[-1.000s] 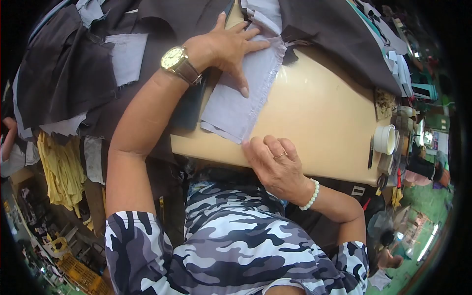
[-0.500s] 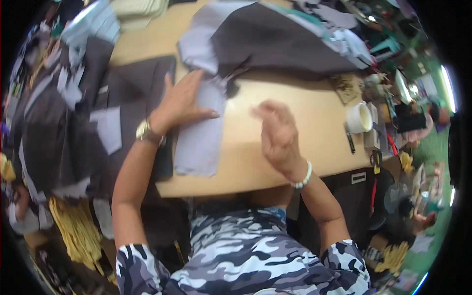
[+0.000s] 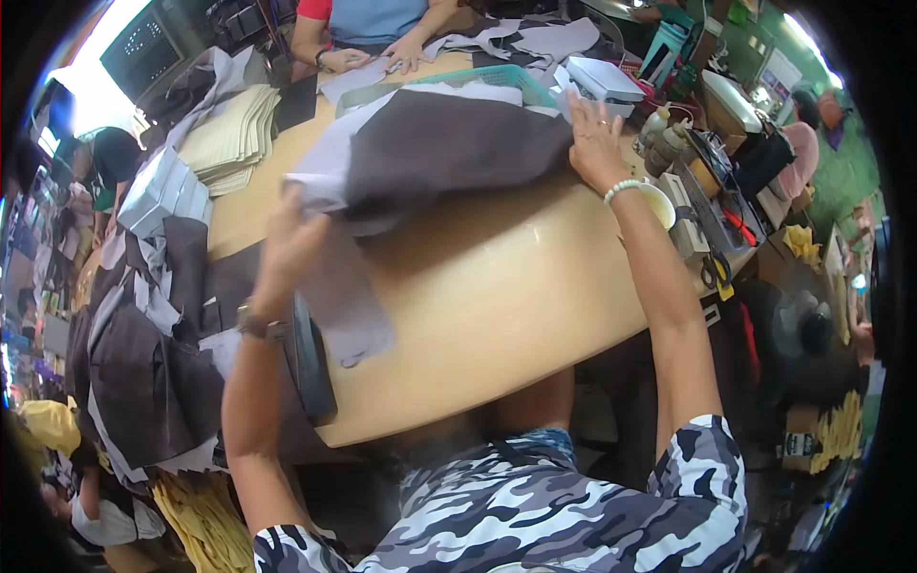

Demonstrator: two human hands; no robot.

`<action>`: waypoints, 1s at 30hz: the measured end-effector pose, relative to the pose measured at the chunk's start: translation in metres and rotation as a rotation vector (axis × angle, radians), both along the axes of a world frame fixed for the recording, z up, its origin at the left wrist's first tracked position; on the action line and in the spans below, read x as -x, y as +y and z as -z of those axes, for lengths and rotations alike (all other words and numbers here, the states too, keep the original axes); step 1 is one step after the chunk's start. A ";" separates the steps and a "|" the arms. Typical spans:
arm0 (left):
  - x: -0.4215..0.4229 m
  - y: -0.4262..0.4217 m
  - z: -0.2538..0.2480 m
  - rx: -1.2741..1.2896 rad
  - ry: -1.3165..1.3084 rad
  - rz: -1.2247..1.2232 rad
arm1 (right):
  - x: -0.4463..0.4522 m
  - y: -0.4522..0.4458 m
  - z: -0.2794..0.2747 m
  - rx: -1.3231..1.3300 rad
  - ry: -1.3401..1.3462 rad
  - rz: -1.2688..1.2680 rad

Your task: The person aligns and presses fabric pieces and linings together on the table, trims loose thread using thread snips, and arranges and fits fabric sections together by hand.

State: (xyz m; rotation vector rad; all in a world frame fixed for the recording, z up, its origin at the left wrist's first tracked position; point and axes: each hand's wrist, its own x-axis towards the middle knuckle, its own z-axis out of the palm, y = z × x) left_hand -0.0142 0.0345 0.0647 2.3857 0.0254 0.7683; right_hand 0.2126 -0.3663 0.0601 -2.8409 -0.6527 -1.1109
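My left hand (image 3: 291, 244), blurred, is closed on pale cloth (image 3: 330, 189); my right hand (image 3: 597, 143), fingers spread, meets the dark cloth (image 3: 458, 148) at its right end, grip unclear to me. Behind, a teal basket (image 3: 528, 84) has pale fabric in or over it. A co-worker (image 3: 377, 21) sits across the tan table (image 3: 497, 306).

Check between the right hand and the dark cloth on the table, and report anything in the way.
Nothing visible stands in the way: the right hand is right at the right-hand end of the dark cloth. A white box sits just beyond the fingers, not between hand and cloth.
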 end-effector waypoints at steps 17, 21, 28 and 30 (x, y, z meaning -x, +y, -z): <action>0.112 -0.013 -0.077 -0.519 0.041 -0.278 | 0.072 0.067 0.014 -0.603 0.715 -0.631; 0.079 -0.104 -0.044 -0.650 0.226 0.181 | 0.061 0.075 0.050 -0.539 0.713 -0.627; 0.028 -0.103 0.009 -0.614 0.383 0.316 | 0.063 0.095 0.061 -0.283 0.737 -0.564; 0.031 -0.090 -0.014 -0.194 0.123 0.272 | 0.074 0.082 0.055 -0.374 0.868 -0.553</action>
